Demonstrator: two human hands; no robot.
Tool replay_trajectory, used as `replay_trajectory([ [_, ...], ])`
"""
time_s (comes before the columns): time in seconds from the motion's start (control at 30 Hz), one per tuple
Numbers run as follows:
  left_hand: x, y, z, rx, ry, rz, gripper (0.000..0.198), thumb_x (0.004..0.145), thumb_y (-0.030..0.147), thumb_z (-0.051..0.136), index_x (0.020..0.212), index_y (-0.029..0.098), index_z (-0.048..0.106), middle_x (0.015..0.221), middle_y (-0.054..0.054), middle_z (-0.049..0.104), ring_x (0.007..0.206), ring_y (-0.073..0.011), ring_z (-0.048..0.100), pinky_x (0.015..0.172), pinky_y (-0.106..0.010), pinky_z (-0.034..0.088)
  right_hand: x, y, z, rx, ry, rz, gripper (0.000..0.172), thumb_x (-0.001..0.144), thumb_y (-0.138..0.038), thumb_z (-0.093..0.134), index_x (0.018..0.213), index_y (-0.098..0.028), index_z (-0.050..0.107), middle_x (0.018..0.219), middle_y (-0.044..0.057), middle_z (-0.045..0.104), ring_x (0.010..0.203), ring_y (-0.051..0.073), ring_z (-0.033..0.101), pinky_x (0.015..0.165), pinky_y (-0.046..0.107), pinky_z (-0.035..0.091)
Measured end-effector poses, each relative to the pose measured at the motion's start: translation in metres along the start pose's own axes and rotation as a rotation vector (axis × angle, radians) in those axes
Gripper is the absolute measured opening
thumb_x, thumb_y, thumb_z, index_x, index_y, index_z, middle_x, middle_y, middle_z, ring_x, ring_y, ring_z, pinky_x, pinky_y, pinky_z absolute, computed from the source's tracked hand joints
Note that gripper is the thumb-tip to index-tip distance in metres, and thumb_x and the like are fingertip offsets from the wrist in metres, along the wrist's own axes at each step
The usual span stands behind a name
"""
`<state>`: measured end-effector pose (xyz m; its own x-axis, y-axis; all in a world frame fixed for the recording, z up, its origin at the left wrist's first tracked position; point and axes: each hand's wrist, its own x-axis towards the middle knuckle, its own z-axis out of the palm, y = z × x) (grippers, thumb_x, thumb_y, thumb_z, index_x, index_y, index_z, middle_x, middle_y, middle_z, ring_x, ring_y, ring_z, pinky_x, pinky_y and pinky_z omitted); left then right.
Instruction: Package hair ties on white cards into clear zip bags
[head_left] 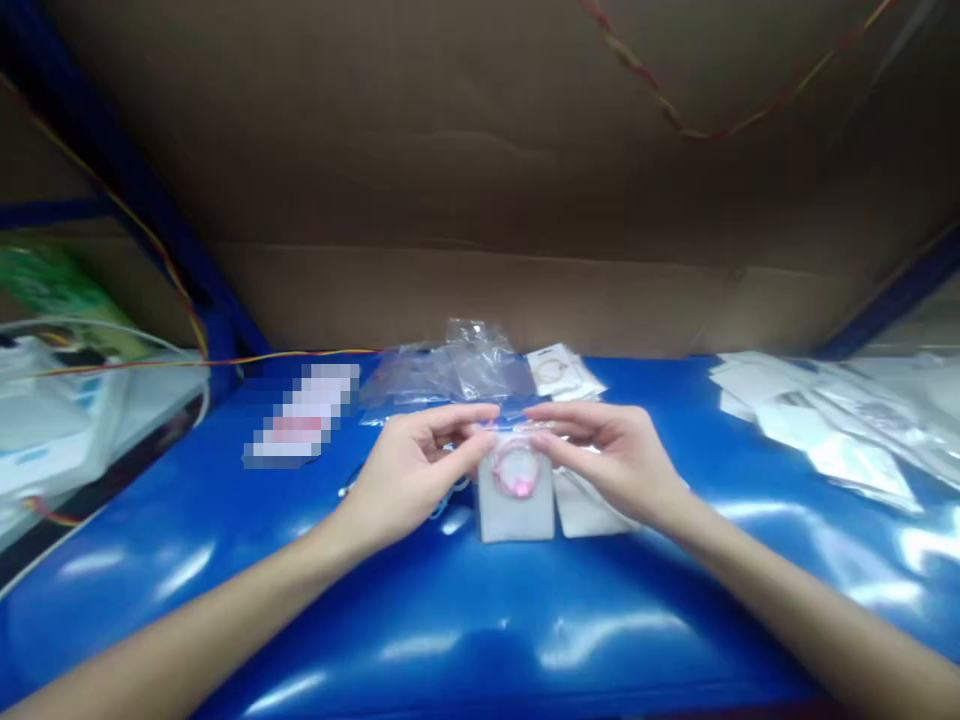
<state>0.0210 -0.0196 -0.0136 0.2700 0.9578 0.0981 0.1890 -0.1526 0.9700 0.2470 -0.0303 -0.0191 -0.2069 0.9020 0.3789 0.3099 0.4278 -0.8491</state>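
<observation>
Both my hands meet at the middle of a glossy blue table. My left hand and my right hand pinch the top edge of a small white card, thumbs and fingers closed on it. A pink bracelet lies on the card, partly under my fingertips. A second white card lies flat just right of it, under my right hand.
Crumpled clear plastic bags and a card with a gold ring lie behind my hands. A pile of packaged cards spreads at the right. A pixelated label sits left. Cardboard wall behind; wires and clutter at far left.
</observation>
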Motion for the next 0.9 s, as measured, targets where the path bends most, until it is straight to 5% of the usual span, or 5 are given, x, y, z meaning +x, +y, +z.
replay_trajectory([
  [0.4, 0.0023, 0.0006, -0.0027, 0.072, 0.034, 0.049, 0.026, 0.083, 0.039, 0.079, 0.098, 0.018, 0.083, 0.097, -0.008, 0.083, 0.092, -0.0270, 0.076, 0.083, -0.035, 0.060, 0.0018, 0.0037, -0.0026, 0.042, -0.064, 0.132, 0.026, 0.086, -0.043, 0.078, 0.099, -0.020, 0.083, 0.096, 0.007, 0.083, 0.087, 0.025, 0.078, 0.077, 0.033, 0.063],
  [0.7, 0.0061, -0.0032, -0.0067, 0.195, 0.015, 0.161, 0.021, 0.088, 0.039, 0.072, 0.088, 0.021, 0.083, 0.096, -0.008, 0.078, 0.091, -0.0238, 0.071, 0.087, -0.035, 0.056, 0.0016, 0.0045, 0.0000, -0.043, -0.010, 0.026, 0.018, 0.088, -0.038, 0.076, 0.088, -0.021, 0.083, 0.083, 0.005, 0.081, 0.072, 0.020, 0.073, 0.063, 0.029, 0.056],
  [0.9, 0.0043, -0.0014, -0.0043, 0.125, 0.010, 0.120, 0.022, 0.088, 0.038, 0.072, 0.085, 0.018, 0.081, 0.099, -0.007, 0.079, 0.097, -0.0239, 0.071, 0.088, -0.032, 0.054, 0.0038, 0.0043, -0.0003, -0.086, 0.030, -0.033, 0.017, 0.086, -0.038, 0.077, 0.084, -0.022, 0.082, 0.096, 0.007, 0.079, 0.091, 0.023, 0.072, 0.071, 0.030, 0.055],
])
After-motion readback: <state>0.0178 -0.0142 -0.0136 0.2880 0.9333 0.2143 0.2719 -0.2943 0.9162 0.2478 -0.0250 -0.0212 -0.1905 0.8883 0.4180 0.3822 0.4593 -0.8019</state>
